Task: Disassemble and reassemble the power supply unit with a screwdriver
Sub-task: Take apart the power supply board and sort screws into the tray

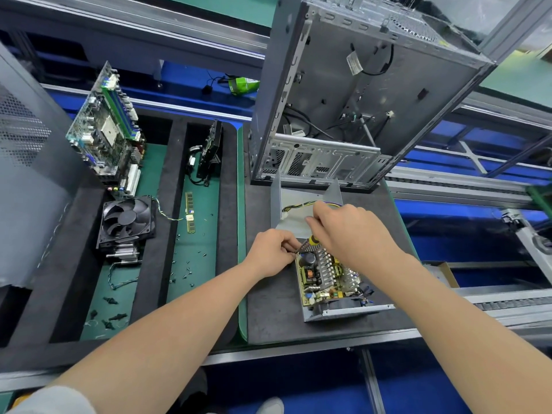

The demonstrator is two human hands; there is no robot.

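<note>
Fingers (289, 245) of your left hand (270, 253) are curled in a pinch at the far left corner of the power supply unit (328, 283). Whether a screw sits between them is too small to tell. Your right hand (351, 231) is wrapped round the screwdriver (313, 239), of which only the yellow and black handle shows, pointing down at that same corner.

You have the unit lying open on the dark mat (268, 312) of the desk, just in front of the upright computer case (358, 100), with its board, heat sinks and capacitors bare. Its grey cover (294, 218) stands just behind, with a bundle of wires across it.

Expect the unit to feel dense and rigid for its bulk, with thin sheet-metal walls whose edges are probably sharp. Hold it by the outer walls or the front lip, never by the board or fins, since those parts look fragile. The bare metal may slide on the mat under the driver's push, so brace that corner firmly. Screws here are tiny and likely to slip away.
</note>
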